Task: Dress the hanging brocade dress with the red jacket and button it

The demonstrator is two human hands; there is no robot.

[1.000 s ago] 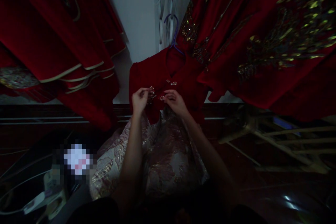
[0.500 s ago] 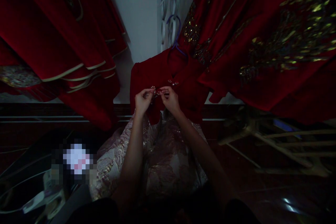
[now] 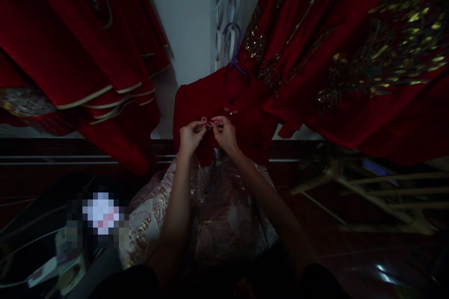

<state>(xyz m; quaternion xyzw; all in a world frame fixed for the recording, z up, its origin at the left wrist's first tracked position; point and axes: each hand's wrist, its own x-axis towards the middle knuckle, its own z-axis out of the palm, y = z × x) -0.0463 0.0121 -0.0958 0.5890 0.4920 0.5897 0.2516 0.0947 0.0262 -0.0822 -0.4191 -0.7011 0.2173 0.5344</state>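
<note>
A red garment top [image 3: 196,98] on a purple hanger [image 3: 236,51] lies before me, with patterned pale, shiny fabric [image 3: 228,215] below it. My left hand [image 3: 190,137] is closed in a pinch at one side of a beaded clasp [image 3: 208,124] on the garment's front. From the other side my right hand [image 3: 224,133] pinches the same clasp, fingertips close to the left ones. A second beaded clasp [image 3: 230,111] sits higher, near the neckline. My fingers hide part of the lower clasp, so I cannot tell whether its halves are joined.
Red garments with pale trim [image 3: 84,46] hang at the left. Red garments with gold sequins [image 3: 386,46] hang at the right, above a wooden rack [image 3: 382,191]. A white metal lattice [image 3: 228,4] stands behind. Dark items with a blurred-out patch [image 3: 101,212] are at lower left.
The fingers of both hands have drawn slightly closer together around the lower clasp, the right hand shifting a little left. The garments stay in place.
</note>
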